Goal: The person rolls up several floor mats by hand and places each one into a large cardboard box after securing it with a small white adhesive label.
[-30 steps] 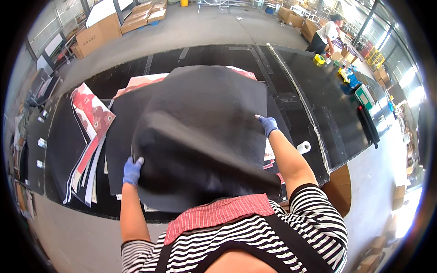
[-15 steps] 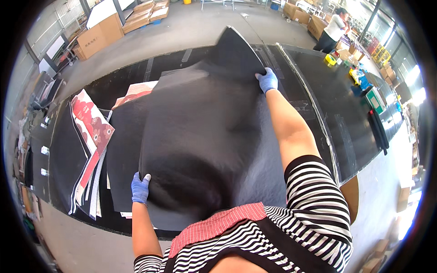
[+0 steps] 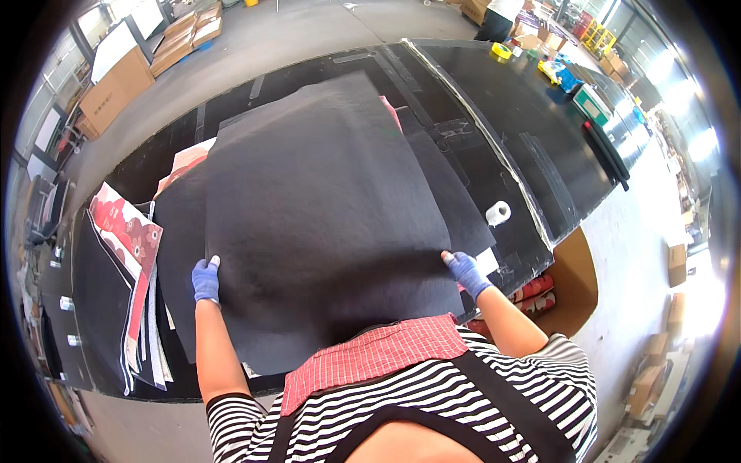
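Black sheet (image 3: 324, 193): spread by the near edge of worktop (image 3: 432, 100) | Left hand (image 3: 206, 279): grip pinches its left side | Right hand (image 3: 467, 272): grip pinches its right side | Advice: probably better to keep tension even, avoiding creases.

From my remote station I note a blue glove (image 3: 206, 288) on the left hand (image 3: 205, 279), a matching one on the right hand (image 3: 465, 270), both ending at the wrist. Black-and-white striped top (image 3: 363, 386), short sleeves, black band round the left cuff (image 3: 230, 399). Black neckline trim (image 3: 395, 413). Red checked bib (image 3: 370, 351), its lines pale; wide black straps (image 3: 505, 405) over both shoulders.
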`<state>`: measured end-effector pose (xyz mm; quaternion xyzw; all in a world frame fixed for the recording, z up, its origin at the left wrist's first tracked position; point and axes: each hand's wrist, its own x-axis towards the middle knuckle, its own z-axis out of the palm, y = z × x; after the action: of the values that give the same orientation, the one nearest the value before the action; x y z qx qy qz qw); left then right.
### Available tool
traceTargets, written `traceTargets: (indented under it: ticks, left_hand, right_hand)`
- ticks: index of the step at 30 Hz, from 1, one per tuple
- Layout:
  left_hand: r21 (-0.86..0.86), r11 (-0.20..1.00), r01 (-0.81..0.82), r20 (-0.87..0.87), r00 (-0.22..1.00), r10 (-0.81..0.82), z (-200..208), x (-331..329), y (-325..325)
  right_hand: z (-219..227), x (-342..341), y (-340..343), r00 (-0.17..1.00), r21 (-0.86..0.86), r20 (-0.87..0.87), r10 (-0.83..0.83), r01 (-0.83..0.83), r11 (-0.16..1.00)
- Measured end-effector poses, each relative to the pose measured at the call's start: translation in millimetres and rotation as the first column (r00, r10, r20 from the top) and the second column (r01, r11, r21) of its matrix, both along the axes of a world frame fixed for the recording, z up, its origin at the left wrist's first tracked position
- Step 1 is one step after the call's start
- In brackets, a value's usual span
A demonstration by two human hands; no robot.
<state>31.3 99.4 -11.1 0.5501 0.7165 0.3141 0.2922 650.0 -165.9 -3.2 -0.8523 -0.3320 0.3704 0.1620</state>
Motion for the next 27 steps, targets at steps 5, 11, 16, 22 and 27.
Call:
traceTargets:
  ticks: [5,11,16,22,27]
  left_hand:
    - [0.171,0.985,0.013,-0.103,0.995,0.004,31.7,23.5,-9.1]
    - [0.059,0.995,-0.084,-0.24,0.966,0.096,-9.0,-28.3,-67.4]
    - [0.178,0.97,0.163,-0.518,0.854,-0.048,-11.6,-29.5,-191.0]
    - [-0.145,0.98,-0.137,-0.011,0.991,0.137,-19.9,-5.2,-291.4]
    - [-0.347,0.908,-0.234,0.088,0.956,0.28,-6.3,-5.2,-300.4]
  right_hand:
    - [-18.0,-21.6,-20.3,0.982,0.306,0.165,-0.09,0.036,0.951]
    - [-20.1,-16.5,-15.6,0.991,0.247,0.126,-0.051,0.019,0.969]
    - [10.9,-21.7,-85.7,0.979,0.223,-0.14,0.149,-0.116,0.968]
    - [80.9,-59.9,-77.7,0.736,0.313,-0.676,-0.03,0.324,0.893]
    - [120.3,-79.9,-25.1,0.413,0.401,-0.893,0.178,0.553,0.73]
